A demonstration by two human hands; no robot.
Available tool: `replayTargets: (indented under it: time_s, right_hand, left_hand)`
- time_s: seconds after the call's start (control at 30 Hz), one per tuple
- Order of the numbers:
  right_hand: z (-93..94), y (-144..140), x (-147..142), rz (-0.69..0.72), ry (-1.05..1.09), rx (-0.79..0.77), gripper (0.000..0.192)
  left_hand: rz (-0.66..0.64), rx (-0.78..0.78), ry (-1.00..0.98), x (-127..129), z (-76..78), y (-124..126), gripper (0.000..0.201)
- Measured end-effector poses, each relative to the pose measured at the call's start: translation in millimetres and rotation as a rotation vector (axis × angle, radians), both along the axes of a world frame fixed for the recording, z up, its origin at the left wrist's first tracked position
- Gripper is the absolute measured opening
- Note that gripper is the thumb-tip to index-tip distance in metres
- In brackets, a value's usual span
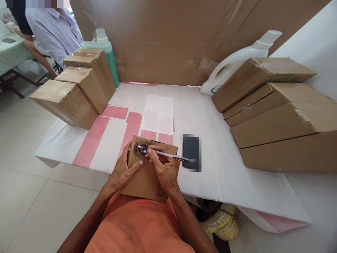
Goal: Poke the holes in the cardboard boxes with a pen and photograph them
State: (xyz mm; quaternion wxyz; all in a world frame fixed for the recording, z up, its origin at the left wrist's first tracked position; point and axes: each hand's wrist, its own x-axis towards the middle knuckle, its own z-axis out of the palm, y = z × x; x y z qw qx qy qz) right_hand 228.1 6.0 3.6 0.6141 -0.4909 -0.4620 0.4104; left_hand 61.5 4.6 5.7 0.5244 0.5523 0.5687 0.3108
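Observation:
A small brown cardboard box (144, 177) rests against my body at the near table edge. My left hand (123, 170) grips its left side, thumb on top. My right hand (164, 168) holds a white pen (168, 155) lying across the box, its tip at a dark scribbled circle (142, 147) near the box's far end. A dark phone (191, 151) lies just right of my right hand.
Three taped cardboard boxes (79, 88) stand at the table's left, with a green bottle (105, 45) behind. Several larger boxes (276, 112) are stacked at the right beside a white jug (237, 59). A cardboard wall (171, 38) backs the table (210, 123). Another person (52, 28) sits far left.

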Motion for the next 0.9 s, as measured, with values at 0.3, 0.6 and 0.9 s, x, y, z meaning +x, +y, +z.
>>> replayTargets:
  time_s: [0.3, 0.6, 0.9]
  right_hand:
    - [1.3, -10.4, 23.1, -0.008, -0.216, -0.046, 0.022]
    - [7.3, 23.9, 33.9, -0.091, -0.172, 0.002, 0.021]
    - [33.8, 57.5, 40.2, -0.067, -0.087, 0.068, 0.028]
  left_hand:
    - [0.040, -0.004, -0.013, -2.8, -4.3, 0.6, 0.095]
    - [0.058, -0.046, -0.043, -4.2, -5.6, 1.3, 0.098]
    - [0.077, -0.101, -0.018, -10.6, -1.5, 0.6, 0.103]
